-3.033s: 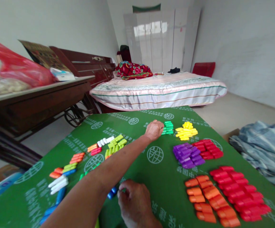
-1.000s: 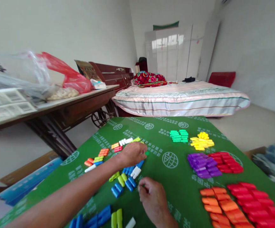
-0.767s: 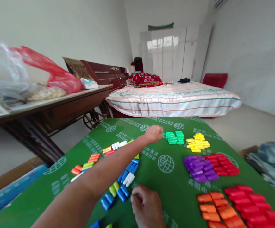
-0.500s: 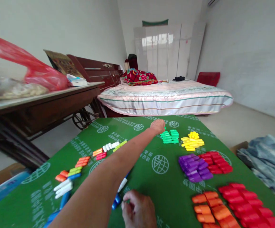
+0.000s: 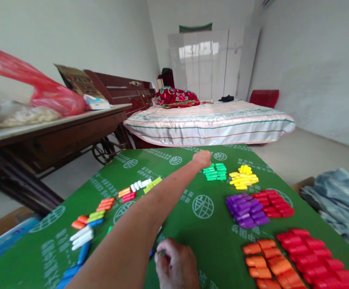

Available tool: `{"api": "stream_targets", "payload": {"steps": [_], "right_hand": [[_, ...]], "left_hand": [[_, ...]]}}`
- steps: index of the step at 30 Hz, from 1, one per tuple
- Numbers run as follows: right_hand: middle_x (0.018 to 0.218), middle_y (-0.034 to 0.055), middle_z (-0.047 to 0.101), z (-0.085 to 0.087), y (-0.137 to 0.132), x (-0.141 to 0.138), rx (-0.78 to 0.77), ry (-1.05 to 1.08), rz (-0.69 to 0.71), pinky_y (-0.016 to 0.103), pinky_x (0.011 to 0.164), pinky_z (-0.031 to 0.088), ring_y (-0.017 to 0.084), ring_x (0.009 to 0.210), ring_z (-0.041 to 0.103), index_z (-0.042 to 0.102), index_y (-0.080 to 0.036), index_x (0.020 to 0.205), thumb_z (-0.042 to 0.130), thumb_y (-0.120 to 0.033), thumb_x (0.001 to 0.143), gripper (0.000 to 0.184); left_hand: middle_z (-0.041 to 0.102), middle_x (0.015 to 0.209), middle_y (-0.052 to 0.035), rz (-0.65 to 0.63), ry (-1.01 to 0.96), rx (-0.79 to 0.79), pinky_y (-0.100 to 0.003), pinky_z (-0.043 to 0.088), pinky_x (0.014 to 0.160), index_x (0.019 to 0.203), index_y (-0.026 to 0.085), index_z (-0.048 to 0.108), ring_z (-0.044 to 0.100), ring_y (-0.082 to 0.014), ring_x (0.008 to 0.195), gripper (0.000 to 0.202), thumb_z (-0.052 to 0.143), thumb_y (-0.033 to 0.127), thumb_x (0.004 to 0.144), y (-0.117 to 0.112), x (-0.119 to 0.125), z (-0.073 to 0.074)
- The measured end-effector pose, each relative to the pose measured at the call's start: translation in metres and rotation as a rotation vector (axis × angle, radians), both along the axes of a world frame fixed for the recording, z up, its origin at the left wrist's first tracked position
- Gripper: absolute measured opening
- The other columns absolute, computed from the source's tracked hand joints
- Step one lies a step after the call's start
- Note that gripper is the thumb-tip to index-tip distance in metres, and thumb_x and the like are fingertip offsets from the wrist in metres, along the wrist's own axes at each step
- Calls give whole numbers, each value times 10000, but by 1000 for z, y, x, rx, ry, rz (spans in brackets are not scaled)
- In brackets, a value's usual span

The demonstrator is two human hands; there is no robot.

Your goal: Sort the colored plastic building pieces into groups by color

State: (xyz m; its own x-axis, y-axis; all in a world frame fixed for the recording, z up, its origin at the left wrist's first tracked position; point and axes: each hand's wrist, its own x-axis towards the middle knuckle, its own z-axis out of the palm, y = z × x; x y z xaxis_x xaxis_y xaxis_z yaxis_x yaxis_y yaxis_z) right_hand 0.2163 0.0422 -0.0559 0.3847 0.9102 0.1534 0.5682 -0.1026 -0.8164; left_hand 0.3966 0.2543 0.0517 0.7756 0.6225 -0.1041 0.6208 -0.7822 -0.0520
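Observation:
My left hand (image 5: 202, 159) reaches to the far side of the green table, its forearm crossing the middle of the view. Its fingers are curled closed at the left edge of a group of green plastic pieces (image 5: 215, 172) shaped like marker caps. Whatever those fingers hold is hidden. Close to me, my right hand (image 5: 177, 263) has its thumb and fingers pinched together. A bit of green shows between them, too small to name. Beside the forearm lie blue pieces (image 5: 84, 253), white pieces (image 5: 82, 237) and a green piece (image 5: 110, 229).
Grouped on the green tabletop (image 5: 174, 208) are yellow pieces (image 5: 243, 178), purple pieces (image 5: 246, 210), red pieces (image 5: 315, 257) and orange pieces (image 5: 272, 261). Smaller mixed groups, with lime pieces (image 5: 152, 184), lie leftward. A bed (image 5: 210, 124) stands behind; a side table (image 5: 102, 114) is left.
My left hand has shifted slightly right, closer to the green pieces. The forearm now covers more of the blue and white pieces near my right hand, and uncovers a green piece at its left.

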Motion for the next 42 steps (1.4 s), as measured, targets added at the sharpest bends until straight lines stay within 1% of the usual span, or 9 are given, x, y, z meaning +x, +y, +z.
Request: {"api": "stream_targets", "payload": {"steps": [4, 7, 13, 19, 23, 27, 31, 36, 42], "right_hand": [[595, -27, 653, 6, -1, 5, 0, 30, 41, 245, 530, 312, 140, 523, 570, 685, -269, 820, 521, -207, 776, 181], [603, -26, 652, 11, -5, 9, -6, 72, 84, 242, 524, 297, 126, 515, 551, 683, -256, 824, 494, -214, 801, 196], [602, -18, 643, 17, -9, 14, -54, 139, 127, 234, 517, 295, 123, 516, 534, 683, -236, 824, 482, -245, 816, 201], [595, -17, 628, 16, -9, 14, -95, 199, 146, 218, 512, 319, 127, 521, 535, 677, -232, 823, 470, -237, 814, 207], [614, -8, 629, 15, -10, 14, -83, 230, 164, 213, 504, 329, 130, 524, 534, 665, -224, 812, 468, -246, 821, 198], [589, -9, 611, 15, -10, 13, -76, 236, 151, 211, 494, 322, 131, 518, 525, 663, -221, 797, 471, -245, 817, 194], [570, -20, 583, 15, -8, 11, -61, 239, 149, 203, 493, 311, 124, 521, 521, 660, -225, 793, 460, -231, 814, 202], [557, -27, 574, 14, -7, 10, -50, 234, 135, 203, 482, 292, 117, 502, 504, 670, -228, 795, 468, -223, 804, 203], [561, -25, 586, 17, -7, 11, -54, 235, 129, 207, 481, 275, 115, 504, 497, 669, -229, 768, 476, -216, 796, 196]], "left_hand": [[664, 1120, -131, 13, -8, 30, -296, 491, 891, 1024, 163, 673, 606, -222, 1073, 285, 520, 236, 795, 3, -15, 12], [675, 1091, -108, 13, 11, 47, -282, 475, 896, 998, 172, 683, 605, -213, 1062, 284, 502, 249, 792, 8, -40, 25], [705, 945, -66, 53, 165, 19, -260, 470, 845, 921, 177, 700, 626, -193, 948, 240, 567, 274, 746, 24, -128, 43], [708, 760, -37, 141, 394, -100, -244, 485, 682, 765, 194, 706, 636, -169, 733, 135, 671, 239, 643, 15, -229, 33], [704, 758, -62, 234, 465, -130, -264, 491, 649, 755, 190, 700, 642, -188, 718, 184, 653, 348, 671, -10, -268, 20], [704, 862, -92, 270, 448, -120, -299, 496, 688, 811, 189, 697, 648, -226, 815, 295, 582, 447, 726, -29, -282, 9], [700, 878, -92, 295, 412, -114, -309, 495, 710, 849, 193, 691, 646, -225, 823, 315, 555, 459, 749, -33, -286, 5], [697, 921, -76, 349, 389, -87, -286, 494, 714, 932, 211, 674, 641, -215, 862, 314, 591, 413, 707, -37, -285, 6], [698, 902, -112, 393, 400, -47, -308, 503, 675, 842, 166, 662, 654, -255, 862, 228, 588, 232, 637, -49, -282, 7]]}}
